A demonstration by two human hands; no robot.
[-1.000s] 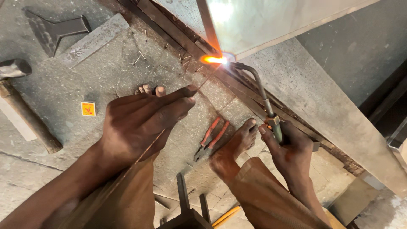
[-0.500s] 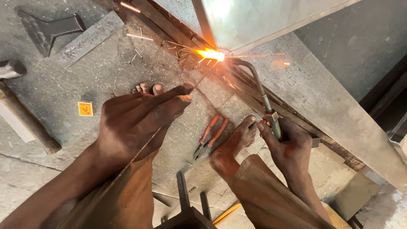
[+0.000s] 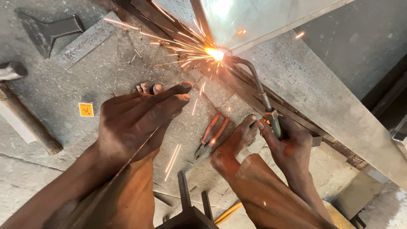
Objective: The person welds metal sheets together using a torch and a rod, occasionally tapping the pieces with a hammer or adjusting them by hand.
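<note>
My right hand (image 3: 288,146) grips the handle of a gas torch (image 3: 258,87) whose curved metal neck reaches up to a bright flame (image 3: 215,53) at the joint of a metal sheet (image 3: 254,19) and a steel bar (image 3: 178,19). Sparks spray left from the flame. My left hand (image 3: 135,121) is held flat with fingers together and pinches a thin filler rod (image 3: 127,163) that runs toward the flame. Both bare feet rest on the concrete floor below the hands.
Red-handled pliers (image 3: 212,135) lie between my feet. A hammer (image 3: 12,72) and a wooden length (image 3: 27,123) lie at the left, with a small yellow matchbox (image 3: 86,109). Dark metal offcuts (image 3: 51,32) lie at top left. A metal stool frame (image 3: 186,208) stands near my knees.
The flame has grown brighter and now throws many sparks leftward. Both hands stay in nearly the same place.
</note>
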